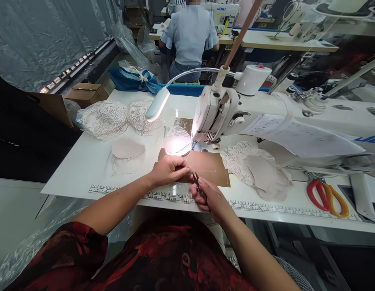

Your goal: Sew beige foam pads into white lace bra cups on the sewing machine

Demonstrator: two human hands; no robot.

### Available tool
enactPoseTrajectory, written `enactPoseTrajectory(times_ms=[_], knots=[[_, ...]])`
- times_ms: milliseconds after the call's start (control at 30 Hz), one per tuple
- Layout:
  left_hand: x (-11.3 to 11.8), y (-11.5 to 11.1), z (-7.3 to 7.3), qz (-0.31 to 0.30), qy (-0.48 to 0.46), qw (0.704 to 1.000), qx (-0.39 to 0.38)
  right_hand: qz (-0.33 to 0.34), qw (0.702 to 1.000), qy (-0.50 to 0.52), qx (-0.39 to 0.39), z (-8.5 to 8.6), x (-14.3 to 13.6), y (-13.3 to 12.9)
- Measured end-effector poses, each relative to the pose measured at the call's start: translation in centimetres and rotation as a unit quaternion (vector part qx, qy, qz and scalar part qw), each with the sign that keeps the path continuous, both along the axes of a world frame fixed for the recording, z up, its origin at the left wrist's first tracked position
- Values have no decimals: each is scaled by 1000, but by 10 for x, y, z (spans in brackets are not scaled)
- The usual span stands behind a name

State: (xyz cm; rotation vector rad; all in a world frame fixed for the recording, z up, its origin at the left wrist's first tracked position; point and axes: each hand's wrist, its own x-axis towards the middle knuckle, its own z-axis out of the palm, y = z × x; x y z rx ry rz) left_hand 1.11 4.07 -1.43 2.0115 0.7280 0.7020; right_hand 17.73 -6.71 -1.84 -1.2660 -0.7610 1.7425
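Note:
My right hand (207, 196) is closed around small dark thread snips (198, 185), their points directed up and left. Just left of the snips, my left hand (171, 169) has its thumb and fingertips pinched together; what lies between them is too small to make out. Both hands are over a brown cardboard piece (205, 165) at the front of the sewing machine (218, 109). A pale cup-shaped fabric piece (177, 143) lies lit beside the needle area, behind my left hand.
Lace pieces (105, 119) are heaped at the left, with a beige pad (128, 148) nearer. More lace and pads (257, 169) lie right of the machine, near red-and-orange-handled scissors (327, 198). A lamp (157, 104) overhangs the table. Another person (192, 36) sits ahead.

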Motion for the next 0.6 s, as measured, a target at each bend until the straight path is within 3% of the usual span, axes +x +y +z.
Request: enactPoseTrajectory(times_ms=[400,600], knots=[[1,3,-8,-1,-17,1000,21,-84,996,17,32,-5,-10,15],[1,3,-6,5,-15,999,28,-84,990,-80,83,-12,-6,19]])
